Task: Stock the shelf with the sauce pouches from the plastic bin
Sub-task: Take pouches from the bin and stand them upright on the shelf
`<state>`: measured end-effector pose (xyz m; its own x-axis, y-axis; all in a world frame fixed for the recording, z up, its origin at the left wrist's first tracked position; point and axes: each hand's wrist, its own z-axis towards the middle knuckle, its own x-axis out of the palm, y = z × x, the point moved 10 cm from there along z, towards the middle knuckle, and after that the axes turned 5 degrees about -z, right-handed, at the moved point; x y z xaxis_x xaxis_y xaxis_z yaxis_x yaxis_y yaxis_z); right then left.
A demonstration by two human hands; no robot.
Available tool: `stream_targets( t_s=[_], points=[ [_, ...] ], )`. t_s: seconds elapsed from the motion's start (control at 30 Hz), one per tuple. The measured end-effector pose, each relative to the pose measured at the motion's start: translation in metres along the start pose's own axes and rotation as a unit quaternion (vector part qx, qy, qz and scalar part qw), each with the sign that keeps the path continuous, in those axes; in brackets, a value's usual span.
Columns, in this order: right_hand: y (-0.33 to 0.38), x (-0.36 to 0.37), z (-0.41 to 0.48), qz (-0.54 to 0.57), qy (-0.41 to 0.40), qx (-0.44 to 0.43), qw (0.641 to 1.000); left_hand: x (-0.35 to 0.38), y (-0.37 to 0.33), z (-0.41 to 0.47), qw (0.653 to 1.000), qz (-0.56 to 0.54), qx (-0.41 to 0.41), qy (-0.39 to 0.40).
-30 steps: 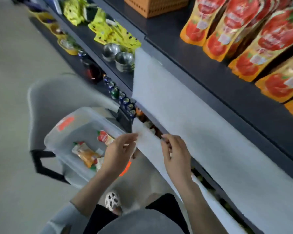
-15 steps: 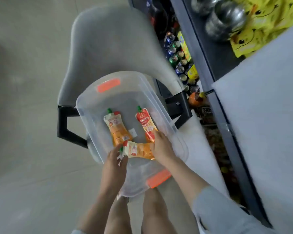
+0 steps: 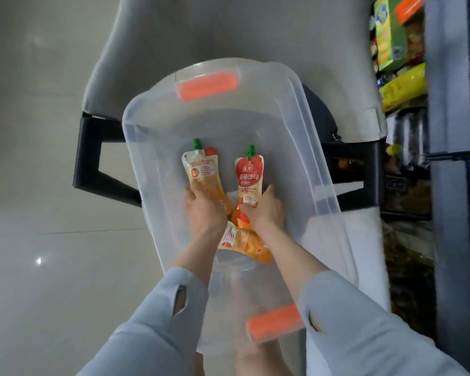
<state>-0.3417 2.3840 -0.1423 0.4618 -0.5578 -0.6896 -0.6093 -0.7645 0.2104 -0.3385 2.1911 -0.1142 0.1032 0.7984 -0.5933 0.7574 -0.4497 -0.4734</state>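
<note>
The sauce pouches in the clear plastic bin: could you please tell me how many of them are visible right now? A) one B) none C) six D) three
D: the plastic bin shows three: an orange pouch gripped by the left hand, a red-labelled pouch gripped by the right hand, and a third pouch lying between the wrists.

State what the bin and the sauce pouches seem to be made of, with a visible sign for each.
The bin looks like translucent, slightly frosted plastic: the chair shows through its walls. The sauce pouches seem flexible glossy printed film: one lies bent.
</note>
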Motion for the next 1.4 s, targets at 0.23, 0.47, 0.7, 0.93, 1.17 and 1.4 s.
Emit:
stream_targets(
  t_s=[0.23,0.47,0.7,0.93,1.17,1.4],
  points=[
    [0.004,-0.007,-0.005,0.032,0.008,-0.032,0.999,0.011,-0.001,0.030,0.996,0.083,-0.017,-0.041],
    [-0.008,-0.016,-0.009,0.135,0.049,-0.014,0.990,0.025,-0.020,0.031,0.996,0.071,0.046,0.003],
    [-0.001,-0.036,-0.034,0.172,0.054,-0.054,0.982,0.017,-0.024,0.009,0.996,-0.058,0.005,0.072],
    [-0.001,-0.093,-0.103,0.266,0.046,-0.074,0.960,-0.021,-0.035,-0.048,0.954,-0.225,-0.059,0.191],
    [-0.010,-0.154,-0.189,0.403,0.016,-0.033,0.914,-0.074,-0.096,-0.155,0.895,-0.290,-0.001,0.340],
    [-0.028,-0.208,-0.294,0.497,-0.052,-0.038,0.865,-0.110,-0.136,-0.253,0.858,-0.257,0.046,0.442]
  ],
)
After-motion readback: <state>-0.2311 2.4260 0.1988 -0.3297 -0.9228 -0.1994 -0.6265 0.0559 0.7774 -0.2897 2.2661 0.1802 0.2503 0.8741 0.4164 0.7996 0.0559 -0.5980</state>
